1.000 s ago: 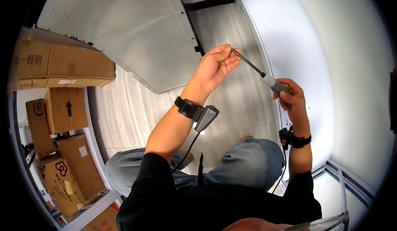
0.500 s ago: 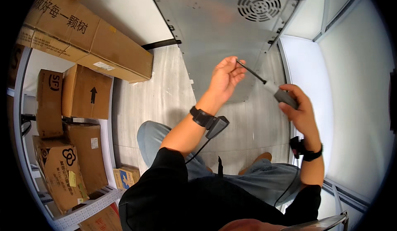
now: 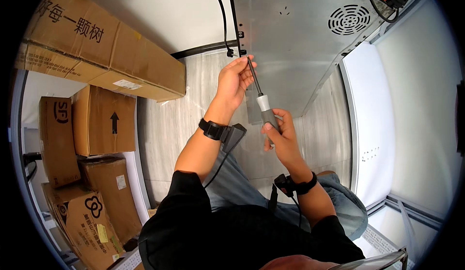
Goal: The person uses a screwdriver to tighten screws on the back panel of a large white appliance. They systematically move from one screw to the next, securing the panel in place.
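Note:
My right hand (image 3: 285, 137) is wrapped around the grey handle of a screwdriver (image 3: 265, 106), which has a white collar and a long dark shaft. The shaft slants up and away to the fingers of my left hand (image 3: 235, 82). Those fingers are pinched at the tip, close to the left edge of a large grey metal cabinet (image 3: 286, 52). Whatever small thing they hold there, if any, is too small to make out. The cabinet panel has small holes along its edges and a round slotted vent (image 3: 349, 20).
A black cable with a plug (image 3: 229, 52) hangs beside the cabinet's left edge. Cardboard boxes (image 3: 104, 120) fill a shelf on the left, below a long carton (image 3: 121, 62). White panels (image 3: 370, 120) stand on the right. Pale wood-look floor (image 3: 164, 139) lies beneath.
Both hands and the screwdriver have moved left to the cabinet's left edge. The screwdriver now points more steeply away from me. The view has shifted, so the cabinet sits further right.

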Motion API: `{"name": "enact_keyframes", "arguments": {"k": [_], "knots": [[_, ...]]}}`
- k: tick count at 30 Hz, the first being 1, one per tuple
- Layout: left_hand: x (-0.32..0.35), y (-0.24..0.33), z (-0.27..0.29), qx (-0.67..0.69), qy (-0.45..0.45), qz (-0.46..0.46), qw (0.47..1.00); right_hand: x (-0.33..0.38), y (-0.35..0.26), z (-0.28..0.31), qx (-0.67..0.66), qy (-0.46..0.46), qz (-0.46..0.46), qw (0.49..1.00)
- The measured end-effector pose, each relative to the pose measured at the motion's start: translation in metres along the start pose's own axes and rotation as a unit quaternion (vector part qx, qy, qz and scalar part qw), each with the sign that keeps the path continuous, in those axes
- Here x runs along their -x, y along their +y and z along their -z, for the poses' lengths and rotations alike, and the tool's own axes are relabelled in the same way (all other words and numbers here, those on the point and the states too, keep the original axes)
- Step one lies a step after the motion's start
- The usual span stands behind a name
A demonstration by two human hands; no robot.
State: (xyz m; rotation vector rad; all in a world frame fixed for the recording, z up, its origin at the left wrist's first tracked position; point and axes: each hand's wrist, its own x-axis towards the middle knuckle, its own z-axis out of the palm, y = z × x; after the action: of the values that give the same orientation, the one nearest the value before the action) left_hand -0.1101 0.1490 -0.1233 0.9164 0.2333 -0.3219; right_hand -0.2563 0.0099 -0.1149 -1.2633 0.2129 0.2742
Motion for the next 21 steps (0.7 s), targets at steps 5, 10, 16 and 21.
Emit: {"name": "enact_keyframes", "arguments": {"k": [5, 10, 16, 21], "knots": [[-0.009, 0.017, -0.001, -0.037, -0.009, -0.027, 0.999, -0.007, 0.0, -0.02, 0.022, 0.011, 0.025, 0.999], [-0.01, 0.023, -0.002, -0.024, -0.006, -0.007, 1.0, -0.009, -0.004, -0.033, 0.009, 0.02, 0.03, 0.999], [-0.004, 0.041, -0.011, -0.034, -0.04, -0.028, 0.998, -0.008, -0.009, -0.043, 0.02, 0.027, 0.083, 0.996], [-0.002, 0.059, -0.026, -0.049, -0.069, -0.056, 0.995, -0.009, -0.022, -0.049, 0.012, 0.023, 0.112, 0.993]]}}
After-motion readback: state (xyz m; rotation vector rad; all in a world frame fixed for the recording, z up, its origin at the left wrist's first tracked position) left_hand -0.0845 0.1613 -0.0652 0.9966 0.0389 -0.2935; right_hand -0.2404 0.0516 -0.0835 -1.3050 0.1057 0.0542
